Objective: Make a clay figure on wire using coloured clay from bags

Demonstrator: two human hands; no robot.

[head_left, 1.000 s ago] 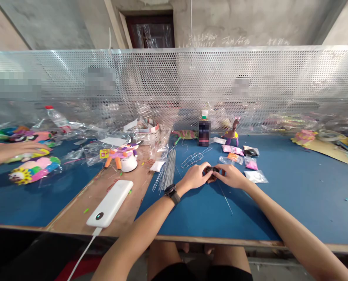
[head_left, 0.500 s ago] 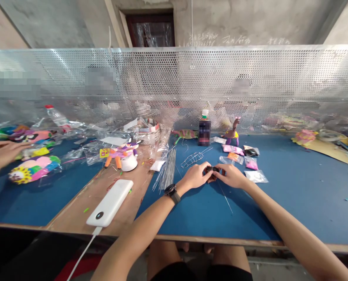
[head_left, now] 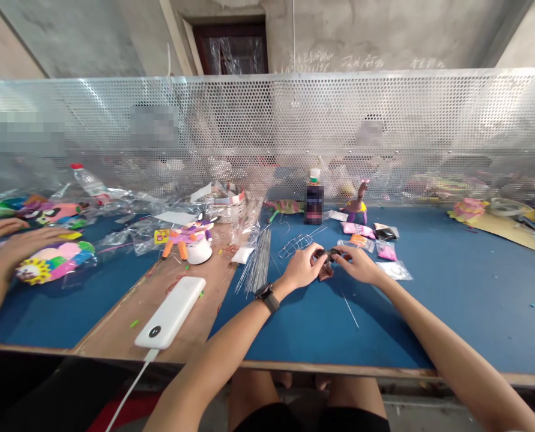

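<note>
Sitting pinched between left hand (head_left: 304, 266) and right hand (head_left: 359, 264), a dark lump (head_left: 328, 255)

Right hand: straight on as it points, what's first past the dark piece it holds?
Likely the left hand, at the other side of the dark piece; exact depth is unclear.
</note>
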